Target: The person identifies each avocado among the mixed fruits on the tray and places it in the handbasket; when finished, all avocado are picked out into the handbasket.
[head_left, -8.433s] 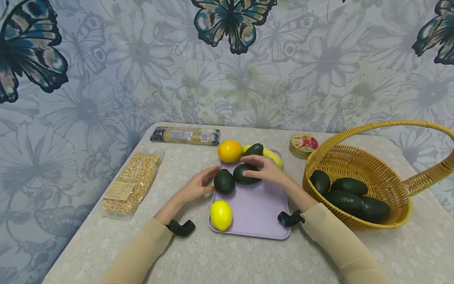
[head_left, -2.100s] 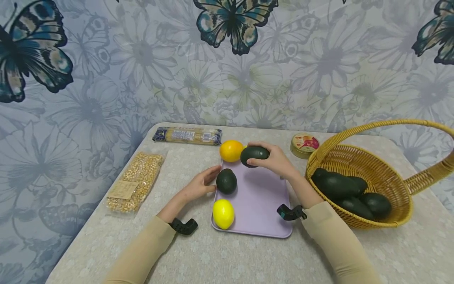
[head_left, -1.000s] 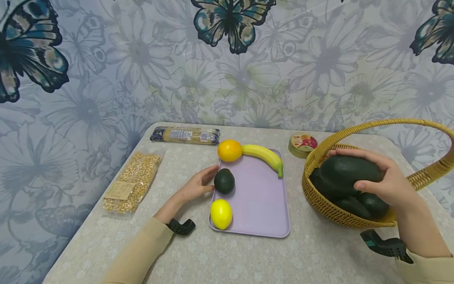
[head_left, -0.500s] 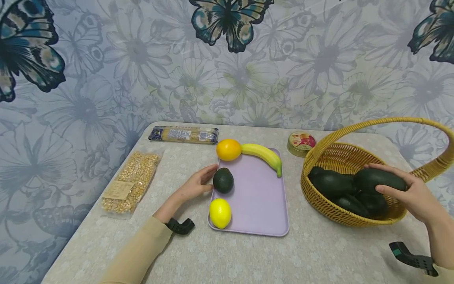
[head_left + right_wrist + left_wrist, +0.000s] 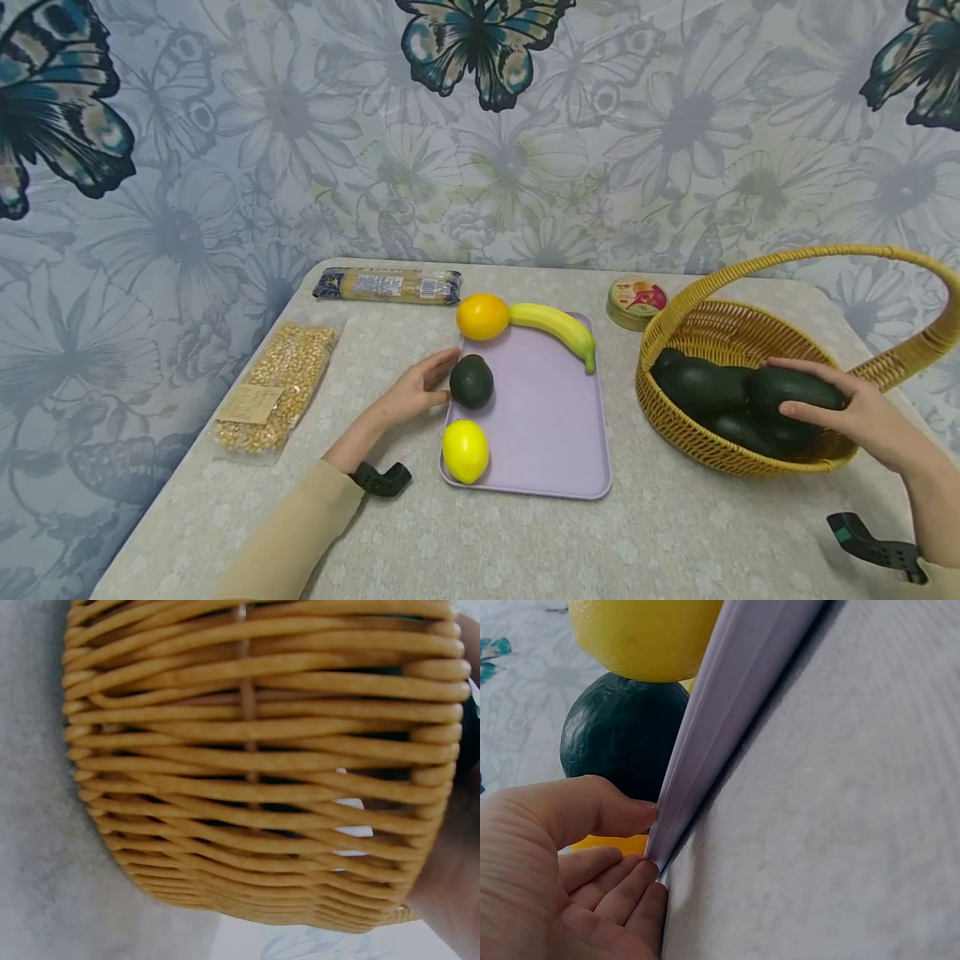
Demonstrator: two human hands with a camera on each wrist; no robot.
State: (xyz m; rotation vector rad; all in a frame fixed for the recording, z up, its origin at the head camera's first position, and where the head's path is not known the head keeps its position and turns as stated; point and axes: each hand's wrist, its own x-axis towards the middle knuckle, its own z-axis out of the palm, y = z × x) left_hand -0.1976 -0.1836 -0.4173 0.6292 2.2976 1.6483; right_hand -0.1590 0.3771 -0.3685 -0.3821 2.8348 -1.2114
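My right hand (image 5: 873,417) holds a dark green avocado (image 5: 795,392) on top of the other avocados (image 5: 693,387) in the wicker basket (image 5: 675,450). In the right wrist view the weave of the basket (image 5: 255,765) hides most of that hand. On the left, my left hand (image 5: 412,396) rests at the side of the lilac tray (image 5: 547,450), fingers relaxed. In the left wrist view its thumb and fingertips meet the tray rim (image 5: 727,720). Beside it on the tray sits one avocado (image 5: 472,382), between a yellow lemon (image 5: 466,451) and an orange (image 5: 482,317).
A banana (image 5: 555,327) lies across the tray's far edge. Behind stand a round tin (image 5: 636,302) and a pack of pasta (image 5: 386,285). A bag of corn kernels (image 5: 277,387) lies at the left. The basket's tall handle (image 5: 817,253) arches over its opening.
My right hand has carried an avocado from the tray rightward to the basket and lowered it onto the pile. Two avocados have left the tray since the earliest frame. My left hand stays put.
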